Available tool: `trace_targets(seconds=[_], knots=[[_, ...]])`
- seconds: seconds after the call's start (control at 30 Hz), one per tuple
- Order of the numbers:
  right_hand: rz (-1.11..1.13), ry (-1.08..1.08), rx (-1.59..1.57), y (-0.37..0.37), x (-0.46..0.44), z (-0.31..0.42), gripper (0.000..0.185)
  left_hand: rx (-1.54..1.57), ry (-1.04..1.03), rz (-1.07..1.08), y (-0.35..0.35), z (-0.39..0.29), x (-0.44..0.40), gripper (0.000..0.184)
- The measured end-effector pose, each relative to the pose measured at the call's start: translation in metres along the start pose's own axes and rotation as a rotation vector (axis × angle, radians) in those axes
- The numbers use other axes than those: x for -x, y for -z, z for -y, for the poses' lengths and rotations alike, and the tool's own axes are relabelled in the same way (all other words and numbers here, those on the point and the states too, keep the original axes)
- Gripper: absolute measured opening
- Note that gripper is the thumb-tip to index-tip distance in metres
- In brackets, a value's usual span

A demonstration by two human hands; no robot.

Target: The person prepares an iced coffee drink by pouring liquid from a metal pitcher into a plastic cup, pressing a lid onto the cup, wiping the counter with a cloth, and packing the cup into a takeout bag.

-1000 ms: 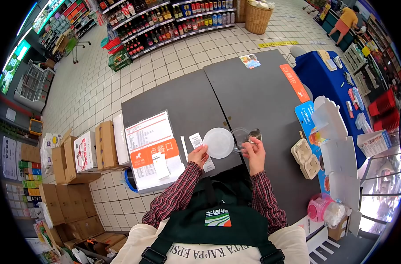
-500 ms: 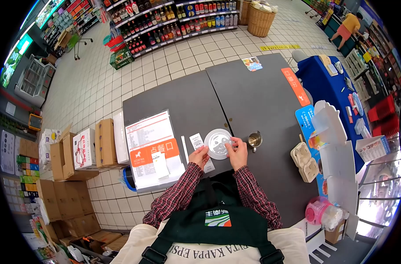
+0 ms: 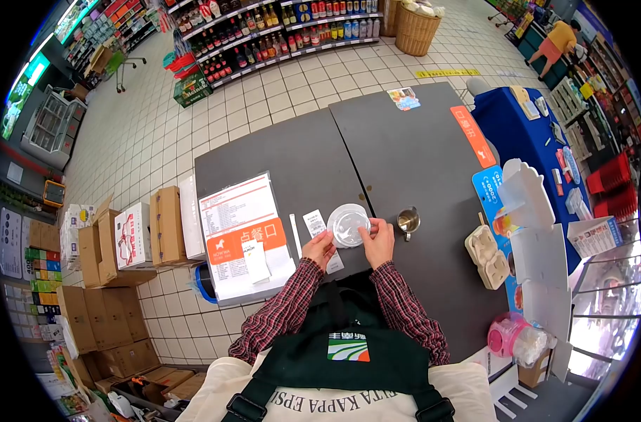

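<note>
A round, see-through plastic lid point(image 3: 349, 224) is in front of me over the dark table, tilted slightly. It may sit on a cup, but I cannot see what is beneath it. My right hand point(image 3: 379, 243) pinches its lower right rim with thumb and fingers. My left hand point(image 3: 319, 249) is closed, fingertips together, close to the lower left rim; whether anything is in them is hidden. A printed paper slip point(image 3: 313, 224) lies partly under the left hand. To the right stands a small metal pitcher point(image 3: 408, 221), apart from both hands.
On the left of the table point(image 3: 285, 155) lie a printed menu sheet point(image 3: 225, 204), a white card point(image 3: 256, 261) and a white strip point(image 3: 295, 238). A cardboard cup carrier point(image 3: 486, 257) and a pink container point(image 3: 503, 335) stand on the right. Cardboard boxes point(image 3: 168, 226) flank the left side.
The round top, white with dark patches before, now looks clear. Both hands have stayed nearly in place, the right one shifting slightly at the rim.
</note>
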State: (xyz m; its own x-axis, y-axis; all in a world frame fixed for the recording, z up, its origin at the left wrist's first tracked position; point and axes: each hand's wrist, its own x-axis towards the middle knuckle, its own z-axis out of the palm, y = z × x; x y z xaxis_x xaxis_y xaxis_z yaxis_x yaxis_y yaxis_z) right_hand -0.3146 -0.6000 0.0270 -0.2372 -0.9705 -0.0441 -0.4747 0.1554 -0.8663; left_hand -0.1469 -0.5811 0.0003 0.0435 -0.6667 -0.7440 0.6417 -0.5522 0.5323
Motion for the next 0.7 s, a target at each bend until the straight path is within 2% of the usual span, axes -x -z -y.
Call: trace_targets(seconds=[0.13, 0.23, 0.4, 0.53, 0.7], knots=[[-0.001, -0.018, -0.011, -0.001, 0.0, 0.001, 0.035, 0.016, 0.012, 0.018, 0.001, -0.001, 0.0, 0.036], [0.009, -0.029, -0.006, -0.003, -0.001, -0.001, 0.035, 0.059, 0.035, 0.02, -0.006, -0.008, 0.006, 0.043], [-0.001, -0.008, 0.044, -0.006, -0.002, -0.006, 0.035, -0.126, -0.024, 0.021, -0.008, -0.007, 0.0, 0.048], [-0.012, 0.034, 0.043, -0.007, -0.002, -0.01, 0.035, -0.152, -0.02, -0.001, -0.005, -0.006, -0.004, 0.046], [0.035, -0.028, -0.053, -0.006, -0.006, -0.012, 0.034, -0.08, 0.13, 0.078, -0.001, -0.011, -0.007, 0.044]])
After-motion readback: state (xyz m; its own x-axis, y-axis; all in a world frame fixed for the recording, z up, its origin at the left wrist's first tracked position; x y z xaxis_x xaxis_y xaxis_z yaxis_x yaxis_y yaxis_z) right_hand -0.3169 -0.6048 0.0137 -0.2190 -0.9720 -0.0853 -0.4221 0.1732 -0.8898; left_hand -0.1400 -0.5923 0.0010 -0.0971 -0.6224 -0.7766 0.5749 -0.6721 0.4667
